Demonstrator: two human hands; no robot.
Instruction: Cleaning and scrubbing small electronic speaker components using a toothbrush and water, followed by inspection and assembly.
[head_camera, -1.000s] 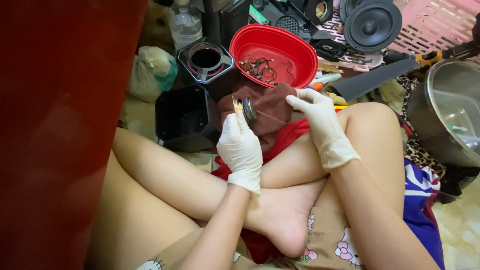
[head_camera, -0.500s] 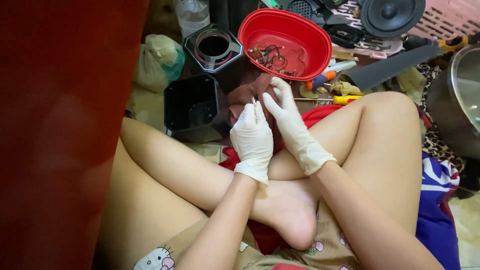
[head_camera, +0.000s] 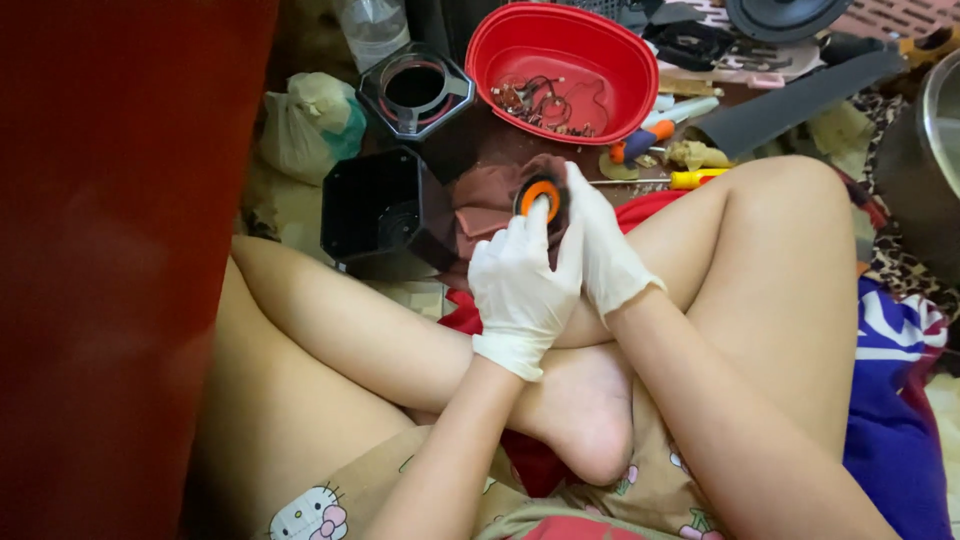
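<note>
Both my hands wear white gloves and meet above my crossed legs. My left hand (head_camera: 520, 285) and my right hand (head_camera: 602, 248) together grip a small round part with an orange ring and dark centre (head_camera: 540, 195), its face turned toward me. A brownish cloth or cone piece (head_camera: 490, 205) lies right behind the part. Fingers hide the rest of the round part.
A red oval bowl (head_camera: 600, 40) with wires and small parts stands behind the hands. Two black hexagonal housings (head_camera: 375, 205) (head_camera: 415, 90) sit to the left, a yellow screwdriver (head_camera: 690, 180) to the right. A metal pot (head_camera: 935, 150) is far right; a red surface (head_camera: 120, 250) fills the left.
The round part has turned so its orange ring faces me. Both hands have closed together around it, and the view has dropped lower.
</note>
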